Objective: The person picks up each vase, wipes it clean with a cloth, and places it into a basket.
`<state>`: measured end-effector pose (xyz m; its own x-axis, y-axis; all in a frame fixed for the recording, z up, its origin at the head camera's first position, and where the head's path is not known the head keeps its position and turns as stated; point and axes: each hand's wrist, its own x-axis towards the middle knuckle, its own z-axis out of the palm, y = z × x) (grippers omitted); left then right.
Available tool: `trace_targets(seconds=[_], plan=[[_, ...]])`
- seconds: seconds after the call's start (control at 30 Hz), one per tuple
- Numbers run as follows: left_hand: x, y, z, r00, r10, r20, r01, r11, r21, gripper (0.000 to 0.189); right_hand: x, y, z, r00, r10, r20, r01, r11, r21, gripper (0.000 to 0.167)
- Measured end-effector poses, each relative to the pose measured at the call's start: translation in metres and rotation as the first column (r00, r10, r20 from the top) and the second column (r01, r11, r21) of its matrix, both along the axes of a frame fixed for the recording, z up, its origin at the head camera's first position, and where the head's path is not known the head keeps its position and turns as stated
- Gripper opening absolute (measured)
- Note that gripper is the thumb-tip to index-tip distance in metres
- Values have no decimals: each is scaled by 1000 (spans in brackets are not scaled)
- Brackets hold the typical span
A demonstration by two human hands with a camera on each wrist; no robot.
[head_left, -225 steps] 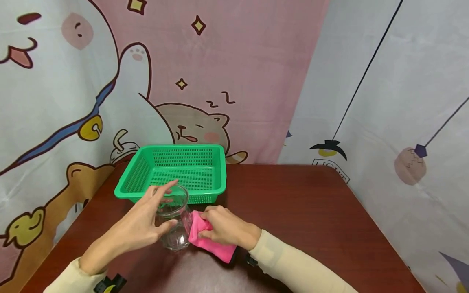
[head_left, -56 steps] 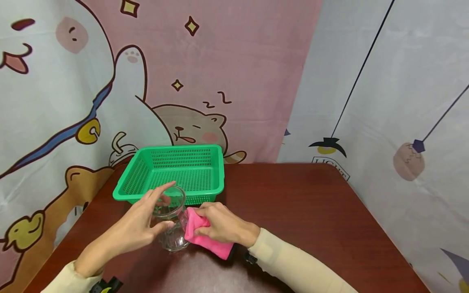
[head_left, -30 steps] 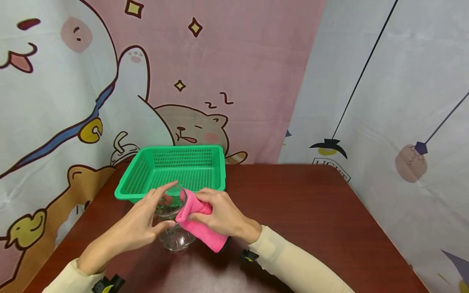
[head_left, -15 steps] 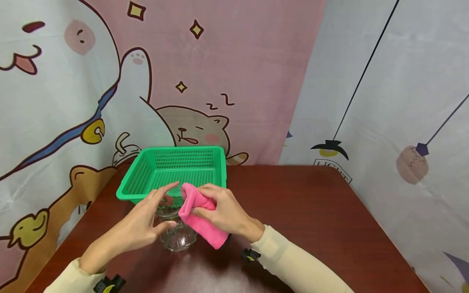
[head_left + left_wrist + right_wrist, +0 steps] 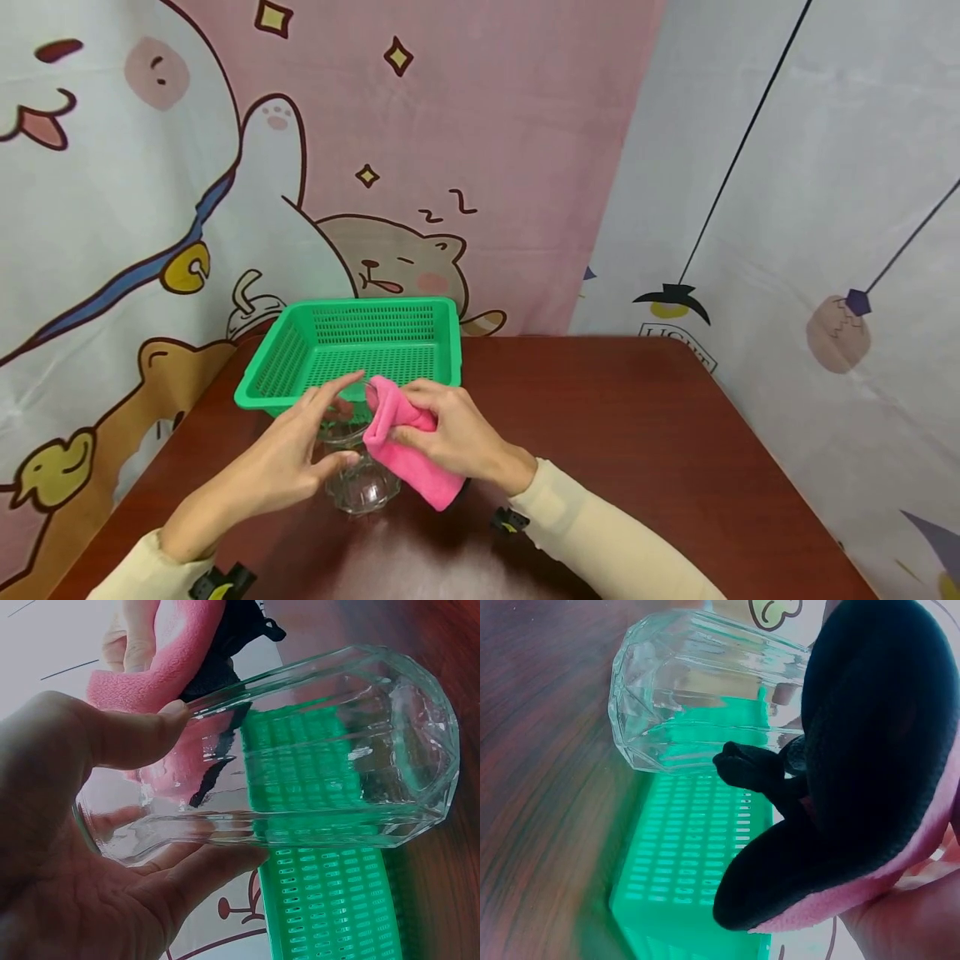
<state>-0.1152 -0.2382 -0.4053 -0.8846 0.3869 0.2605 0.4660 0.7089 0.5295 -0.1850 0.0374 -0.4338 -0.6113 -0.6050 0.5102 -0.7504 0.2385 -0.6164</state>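
Note:
A clear faceted glass jar (image 5: pixel 363 485) stands upright on the table before me. My left hand (image 5: pixel 281 458) grips its upper part, thumb on the near side and fingers behind; the left wrist view shows thumb and fingers on opposite sides of the glass (image 5: pixel 315 772). In my right hand (image 5: pixel 459 433) is a folded pink cleaning cloth (image 5: pixel 416 471), pinched and held at the jar's rim on the right side. The cloth covers part of the rim. Seen from the right wrist, its black underside (image 5: pixel 877 712) hides most of the right hand's fingers.
Behind the jar is a green plastic basket (image 5: pixel 375 321) with slotted walls. The brown wooden table (image 5: pixel 615 433) extends to the right. A cartoon-printed curtain (image 5: pixel 525 167) hangs at the table's back and sides.
The right hand has raised the pink cloth from the jar's right side up to its rim. The left hand keeps its grip. Almost nothing has moved in the last half second.

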Motion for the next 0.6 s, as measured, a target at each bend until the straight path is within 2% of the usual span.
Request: trace_targets(seconds=[0.6], plan=[[-1, 0, 0, 1000, -2, -13, 2, 1000, 2, 105, -2, -1, -1, 1000, 17, 10, -18, 997, 71, 22]])
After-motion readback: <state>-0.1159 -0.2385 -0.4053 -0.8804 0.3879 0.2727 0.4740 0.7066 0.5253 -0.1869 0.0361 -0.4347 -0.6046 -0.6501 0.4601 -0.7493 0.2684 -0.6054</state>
